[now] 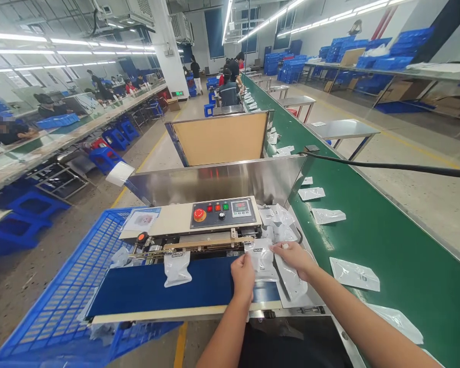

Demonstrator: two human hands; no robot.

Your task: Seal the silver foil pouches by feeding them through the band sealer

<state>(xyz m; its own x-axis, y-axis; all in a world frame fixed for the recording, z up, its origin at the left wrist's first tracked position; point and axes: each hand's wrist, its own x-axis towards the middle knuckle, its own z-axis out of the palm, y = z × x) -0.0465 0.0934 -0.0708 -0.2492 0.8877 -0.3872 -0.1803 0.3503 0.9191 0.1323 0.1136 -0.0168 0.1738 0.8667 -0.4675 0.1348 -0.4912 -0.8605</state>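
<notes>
My left hand [243, 276] pinches the left edge of a white plastic pouch [262, 260] at the infeed end of a band sealing machine [168, 217]. On the pouch's upper right edge, the fingers of my right hand [293, 258] are closed too. The pouch's top edge lies against the sealer's band guide. Another pouch [177, 268] hangs from the band further left, over the blue conveyor belt [138, 289]. Beneath my right hand rests a further pouch [291, 281], and several more pouches [279, 222] are heaped just behind it.
A blue plastic basket [34, 312] stands at the machine's left end with pouches in it. To my right runs a green conveyor [352, 235] carrying several pouches. A metal partition [214, 181] rises behind the sealer, and a black cable [387, 164] crosses the green conveyor. People work further back.
</notes>
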